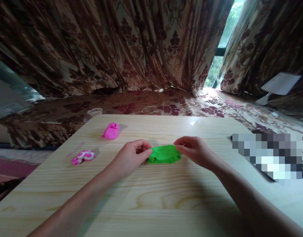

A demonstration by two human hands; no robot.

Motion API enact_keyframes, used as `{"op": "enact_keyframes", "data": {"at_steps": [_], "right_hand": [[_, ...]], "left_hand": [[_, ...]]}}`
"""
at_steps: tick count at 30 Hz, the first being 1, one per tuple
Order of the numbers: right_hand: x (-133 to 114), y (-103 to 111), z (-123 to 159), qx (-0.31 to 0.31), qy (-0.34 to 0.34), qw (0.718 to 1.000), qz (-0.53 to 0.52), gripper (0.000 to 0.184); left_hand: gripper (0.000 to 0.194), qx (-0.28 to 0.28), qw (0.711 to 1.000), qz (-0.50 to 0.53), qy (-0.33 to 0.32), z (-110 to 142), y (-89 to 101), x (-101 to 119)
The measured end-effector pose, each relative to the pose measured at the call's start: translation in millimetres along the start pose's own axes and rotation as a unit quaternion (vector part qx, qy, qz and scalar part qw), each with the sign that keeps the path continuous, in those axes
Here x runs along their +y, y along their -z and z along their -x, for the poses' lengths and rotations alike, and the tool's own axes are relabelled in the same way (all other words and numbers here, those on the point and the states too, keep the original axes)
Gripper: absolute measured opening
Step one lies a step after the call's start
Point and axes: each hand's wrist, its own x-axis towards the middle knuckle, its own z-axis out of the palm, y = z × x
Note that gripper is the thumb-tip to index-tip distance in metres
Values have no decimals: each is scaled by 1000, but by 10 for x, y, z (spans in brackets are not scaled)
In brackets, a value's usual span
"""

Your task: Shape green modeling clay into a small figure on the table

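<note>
A flattened, uneven piece of bright green modelling clay (166, 154) is held over the middle of the wooden table. My left hand (134, 154) pinches its left end between thumb and fingers. At the opposite end, my right hand (192, 149) grips the upper right corner the same way. Small dents and folds mark the green surface. Off to the left lies a pink lump of clay (111, 131) with a hollow in its top. Closer to me sits a pink-and-white spotted clay piece (83, 157) made of rounded parts.
Pale wood-grain table (151, 210) spans the foreground. A pixelated dark object (267, 158) lies on its right side. Behind the left corner stands a clear container (94, 112). A white lamp (281, 84) is at the far right, and patterned curtains (131, 46) hang behind.
</note>
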Motion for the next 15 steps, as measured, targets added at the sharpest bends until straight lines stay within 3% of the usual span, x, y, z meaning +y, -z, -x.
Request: {"op": "enact_keyframes", "data": {"at_steps": [15], "right_hand": [[86,43,20,-33,32,996,80,19]], "left_hand": [[25,21,996,-62,-60,-2,-23,-55]]}}
